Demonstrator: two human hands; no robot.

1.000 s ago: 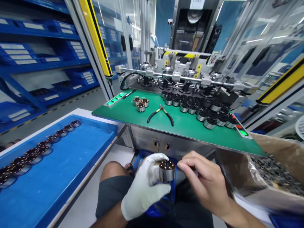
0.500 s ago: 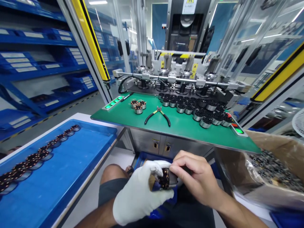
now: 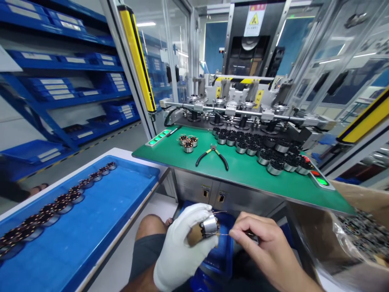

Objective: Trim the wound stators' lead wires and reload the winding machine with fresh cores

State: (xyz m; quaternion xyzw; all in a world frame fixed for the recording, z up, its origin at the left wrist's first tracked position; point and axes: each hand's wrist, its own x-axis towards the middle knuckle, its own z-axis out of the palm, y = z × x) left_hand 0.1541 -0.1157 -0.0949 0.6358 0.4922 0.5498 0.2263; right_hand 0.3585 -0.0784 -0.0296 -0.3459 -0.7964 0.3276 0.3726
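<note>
Low at the middle of the head view, with the clock face centred on the wound motor stator (image 3: 209, 223), all the action is in the fingers! The white-gloved left hand (image 3: 182, 243) comes in from eight o'clock and has the stator gripped, fingers over its top, thumb beneath, the part sitting out at the hand's open right side. It's tipped onto its side, steel band showing, black teeth toward the palm.

Over at three o'clock, just beside it and apart from the metal, is the bare right hand (image 3: 261, 243): thumb and forefinger pinching a thin copper wire (image 3: 225, 234) that runs straight across from the stator. Something dark sits under those fingers, too hidden to name. And look at one o'clock, a second wire end (image 3: 220, 212) poking out loose!

Up at twelve, on the green bench mat (image 3: 170, 156), side cutters (image 3: 213, 147) lie with handles spread. Three copper-wound stators (image 3: 188, 144) huddle at eleven; a crowd of black-topped stator cores (image 3: 263, 156) packs one o'clock. Well away at nine, the blue tray (image 3: 100, 211) carries a long row of finished-looking wound stators (image 3: 60, 207) along its far side, and at three stands a plastic-lined cardboard box (image 3: 352, 190) of small grey parts.
</note>
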